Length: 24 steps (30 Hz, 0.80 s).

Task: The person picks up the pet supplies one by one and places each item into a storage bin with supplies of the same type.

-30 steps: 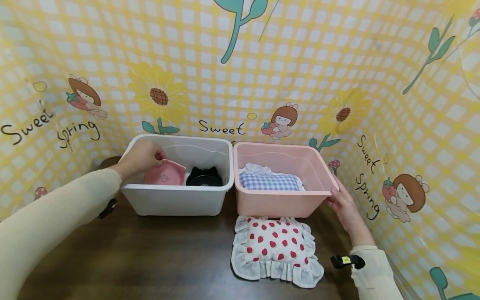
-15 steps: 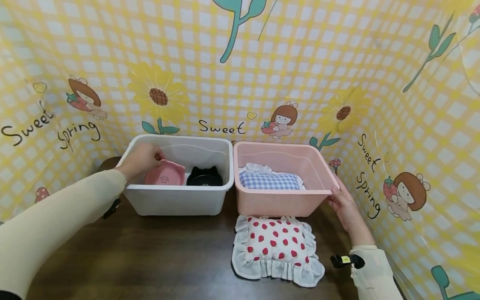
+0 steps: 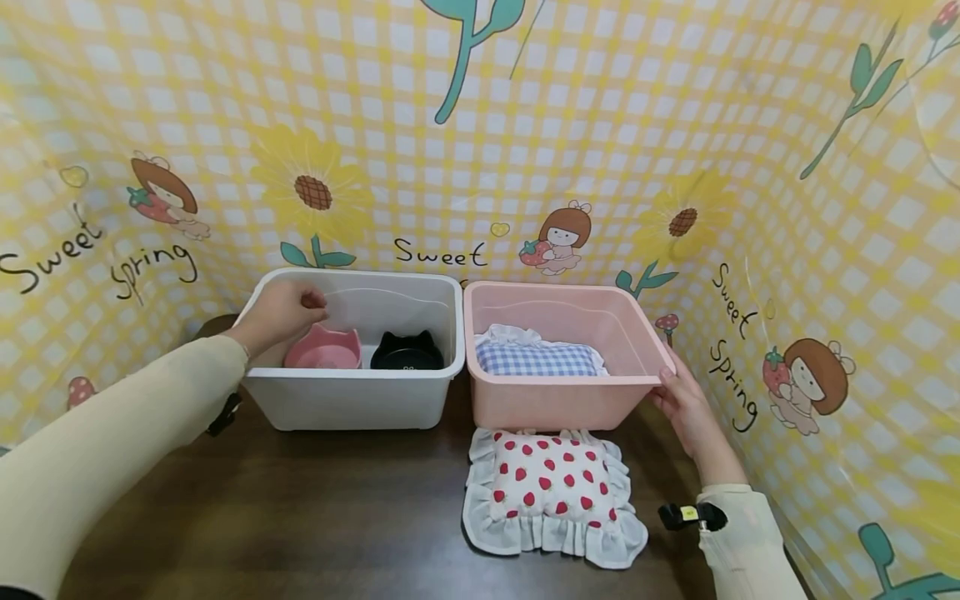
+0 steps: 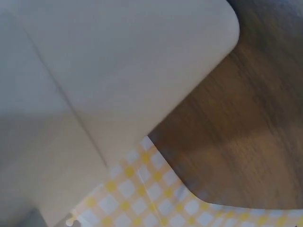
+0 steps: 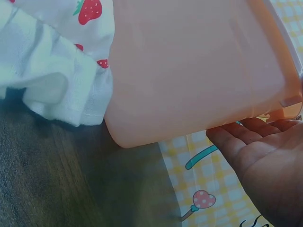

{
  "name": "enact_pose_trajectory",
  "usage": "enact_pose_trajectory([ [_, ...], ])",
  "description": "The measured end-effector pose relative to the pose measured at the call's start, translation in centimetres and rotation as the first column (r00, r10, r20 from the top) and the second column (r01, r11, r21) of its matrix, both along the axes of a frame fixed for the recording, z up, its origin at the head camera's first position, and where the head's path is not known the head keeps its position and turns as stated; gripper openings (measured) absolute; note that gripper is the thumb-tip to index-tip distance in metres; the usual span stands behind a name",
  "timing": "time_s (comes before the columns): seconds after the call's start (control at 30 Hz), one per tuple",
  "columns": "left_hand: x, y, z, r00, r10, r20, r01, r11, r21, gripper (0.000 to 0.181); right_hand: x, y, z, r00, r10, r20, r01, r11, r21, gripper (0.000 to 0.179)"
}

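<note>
My left hand (image 3: 285, 312) hangs inside the white bin (image 3: 352, 402), just above a pink cat-eared bowl (image 3: 322, 348). Its fingertips are loosely curled together with nothing between them. The bowl sits low in the bin, beside a black cat-eared bowl (image 3: 407, 352). At the right front corner of the pink bin (image 3: 555, 404), my right hand (image 3: 684, 408) grips the rim, fingers against the outer wall beneath it. In the right wrist view the fingers (image 5: 232, 137) reach under that edge. The left wrist view has only the white bin's outside (image 4: 118, 61), not the hand.
A blue-checked pillow (image 3: 540, 358) with a frill lies in the pink bin. In front of that bin, a ruffled strawberry-print pillow (image 3: 555, 483) lies on the dark wooden table (image 3: 315, 508). Yellow-checked cloth (image 3: 420, 167) rises behind and on both sides.
My left hand has let go of the pink bowl, which was tilted up by its rim and now sits lower and flatter in the white bin. The right hand has kept its place.
</note>
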<state>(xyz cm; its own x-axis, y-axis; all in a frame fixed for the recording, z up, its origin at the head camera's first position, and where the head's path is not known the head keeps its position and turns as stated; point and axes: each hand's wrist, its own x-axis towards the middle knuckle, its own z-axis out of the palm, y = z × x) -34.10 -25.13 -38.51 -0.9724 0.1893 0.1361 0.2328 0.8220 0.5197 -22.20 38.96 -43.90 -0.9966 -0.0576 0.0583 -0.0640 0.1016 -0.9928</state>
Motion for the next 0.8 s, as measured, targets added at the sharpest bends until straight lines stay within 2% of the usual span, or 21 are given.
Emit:
enact_pose_trajectory([
  [0.1,-0.1,0.2,0.2,1.000,-0.012,0.008,0.012,1.000,0.002,0.021,0.0,0.1,0.0,1.000,-0.004,-0.003,0.004,1.000,0.002,0.063],
  [0.2,-0.1,0.3,0.4,1.000,-0.028,-0.012,0.028,1.000,0.004,0.024,0.0,0.1,0.0,1.000,-0.001,-0.009,0.001,1.000,0.004,0.063],
  [0.33,0.5,0.6,1.1,0.999,-0.039,-0.020,0.040,0.999,0.028,0.028,-0.2,0.3,0.1,1.000,0.002,-0.005,-0.002,1.000,0.008,0.063],
  [0.47,1.4,1.1,1.9,0.999,-0.038,0.005,0.037,0.997,0.069,0.036,-0.4,0.3,0.2,1.000,0.003,-0.004,-0.003,1.000,0.014,0.063],
  [0.6,2.2,1.4,2.9,0.997,-0.046,0.054,0.040,0.993,0.109,0.053,-0.3,0.2,0.4,1.000,0.002,-0.004,-0.002,1.000,0.016,0.063],
  [0.7,2.9,1.5,4.1,0.992,-0.057,0.114,0.037,0.984,0.175,0.063,-0.1,0.0,0.5,1.000,-0.004,0.006,0.004,1.000,0.017,0.064],
  [0.8,3.8,1.7,5.4,0.990,-0.055,0.131,0.023,0.972,0.234,0.068,0.1,0.0,0.7,1.000,-0.012,0.014,0.012,1.000,0.017,0.064],
])
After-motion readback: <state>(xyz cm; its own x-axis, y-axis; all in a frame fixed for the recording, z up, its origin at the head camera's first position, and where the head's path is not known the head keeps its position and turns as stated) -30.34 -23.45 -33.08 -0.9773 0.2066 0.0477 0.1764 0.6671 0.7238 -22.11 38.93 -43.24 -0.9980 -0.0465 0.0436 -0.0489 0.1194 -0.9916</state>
